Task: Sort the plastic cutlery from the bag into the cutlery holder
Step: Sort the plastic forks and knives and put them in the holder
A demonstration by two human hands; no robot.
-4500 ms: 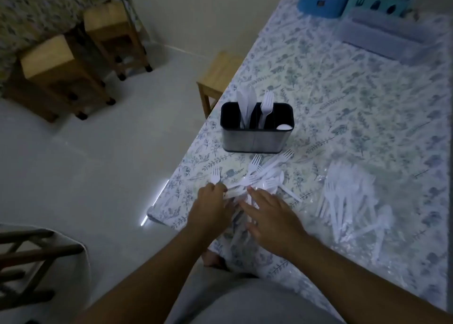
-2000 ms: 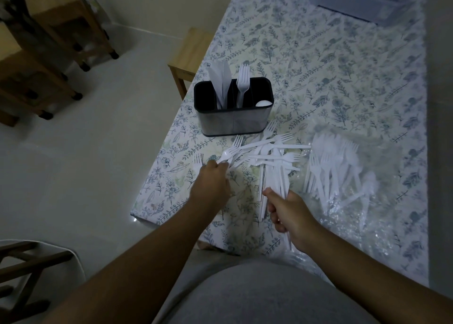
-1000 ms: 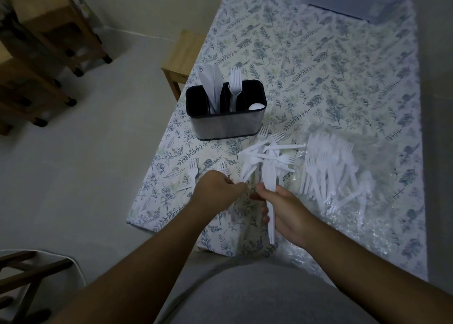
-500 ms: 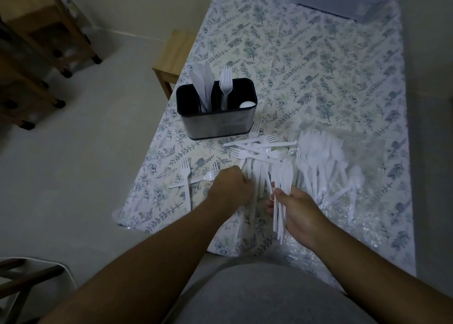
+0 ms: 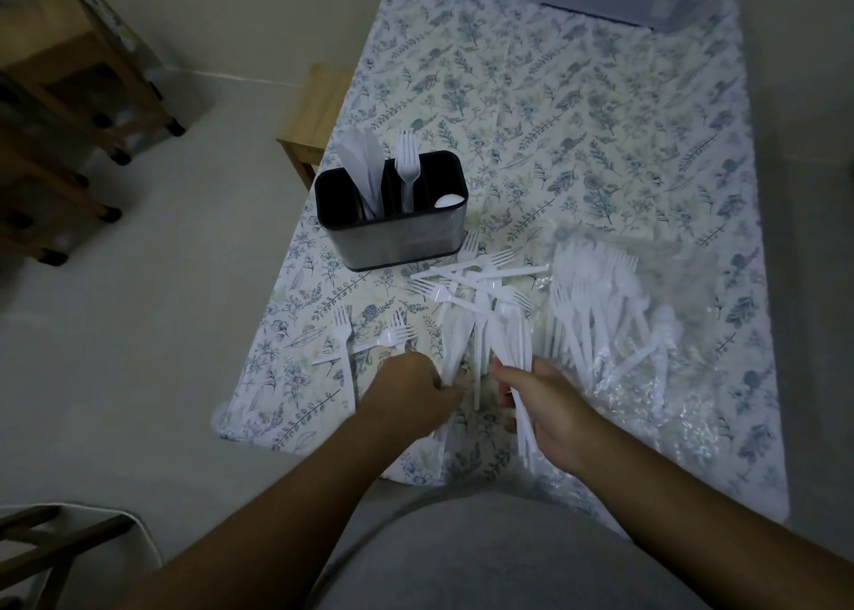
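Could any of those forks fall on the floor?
Maybe. Two loose forks lie close to the table edge, so a nudge from the left hand might push them off. The right hand holds a bundle of cutlery by the handles, and a piece could slip out. The heap beside the holder is crisscrossed, so pulling one piece may drag others along.
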